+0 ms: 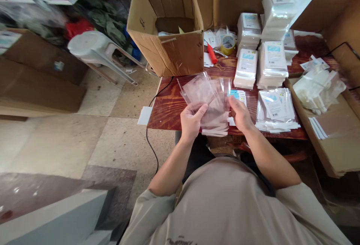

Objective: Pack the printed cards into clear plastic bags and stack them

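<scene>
Pinches clear plastic bags [209, 100] between the thumb and bent fingers of the left hand [192, 119], at the front edge of the table [165, 114], in its left half. Brings the fingertips of the right hand [240, 114] against the right side of the same bags, fingers slightly curled; cannot tell whether gripping or merely touching there. Shows the bags lying unevenly over one another, with white strips [215, 132] at the lower ends, along the front edge.

Just behind the right hand, shows blue-and-white cards [239, 94], partly covered by the fingers. Farther right along the front edge, toward the front right corner, shows a low pile of clear packets [277, 104] with printed white cards. Behind these, toward the back edge, shows tall stacks of similar packets [272, 63], close together and upright.

At the right edge, shows a cardboard tray [343, 151] with crumpled clear plastic [317, 87] in its far part and white-edged bags [319, 128] nearer the front. Near the back left corner, shows an open-topped cardboard box [180, 56], and to its right a tape roll [227, 44], a red-handled tool [211, 54] and a rubber band [221, 67]. Past the left edge, shows a black cable [152, 151] hanging down and a white stool [91, 46] on the tiled floor [112, 140].
</scene>
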Available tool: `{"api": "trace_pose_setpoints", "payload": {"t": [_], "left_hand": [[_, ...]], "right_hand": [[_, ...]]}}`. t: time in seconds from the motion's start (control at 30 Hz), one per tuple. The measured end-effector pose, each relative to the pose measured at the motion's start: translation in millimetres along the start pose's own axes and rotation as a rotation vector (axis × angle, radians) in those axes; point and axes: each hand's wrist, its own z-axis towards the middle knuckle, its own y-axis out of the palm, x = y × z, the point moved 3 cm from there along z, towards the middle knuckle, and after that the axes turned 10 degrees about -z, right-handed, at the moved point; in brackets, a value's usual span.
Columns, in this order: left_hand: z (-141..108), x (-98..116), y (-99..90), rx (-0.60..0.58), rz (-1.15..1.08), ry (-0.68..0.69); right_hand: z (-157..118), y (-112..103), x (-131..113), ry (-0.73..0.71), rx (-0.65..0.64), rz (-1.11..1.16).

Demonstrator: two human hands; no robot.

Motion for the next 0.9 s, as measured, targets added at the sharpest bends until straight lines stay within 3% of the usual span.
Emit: {"api": "trace_pose_setpoints", "payload": {"t": [0.13, 0.3, 0.47, 0.6, 0.7, 0.9], "left_hand": [[-2, -5, -0.3, 0.019, -0.030, -0.048], [-2, -10, 2.6, 0.025, -0.157, -0.206], [1, -8, 3.2, 0.148, -0.167, -0.031], [3, -9, 3.4, 0.117, -0.199, -0.112], [4, -10, 1.5, 0.103, -0.220, -0.161], [12, -10, -10.3, 0.218, -0.207, -0.072]], "right_hand": [[1, -2, 3, -0.002, 0.010, 0.034], [6, -3, 10, 0.067, -0.073, 0.035], [-6, -6, 3, 0.041, 0.133, -0.167], [-11, -8, 2, -0.026, 0.155, -0.280], [-6, -14, 8, -0.030, 0.130, -0.244], [1, -32, 12, 0.065, 0.224, -0.071]]}}
